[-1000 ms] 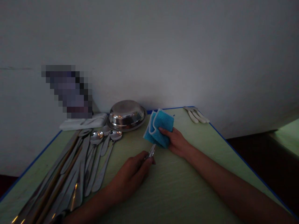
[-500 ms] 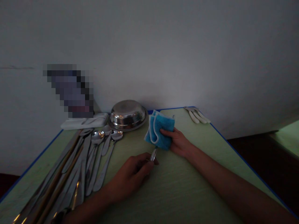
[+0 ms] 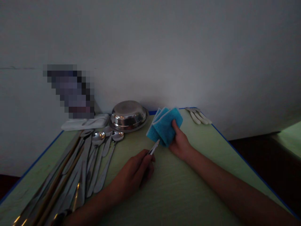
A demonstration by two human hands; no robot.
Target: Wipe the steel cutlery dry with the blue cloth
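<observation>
My left hand (image 3: pixel 136 171) is closed round the handle of a metal utensil (image 3: pixel 154 147) whose far end slips into a folded blue cloth (image 3: pixel 164 125). My right hand (image 3: pixel 180 142) grips that cloth from the right, thumb on top, and wraps it over the utensil's tip. Both hands are over the middle of a pale green table (image 3: pixel 178 188). The covered end of the utensil is hidden, so I cannot tell which kind it is.
Several spoons and knives (image 3: pixel 77 169) lie in a row on the left. An upturned steel bowl (image 3: pixel 128 115) sits at the back by a white tray (image 3: pixel 84 123). White-handled cutlery (image 3: pixel 197 116) lies at the far right corner. A blurred object leans on the wall.
My right hand has turned the cloth and lifted it slightly up and right. The utensil in my left hand has tilted upward into it.
</observation>
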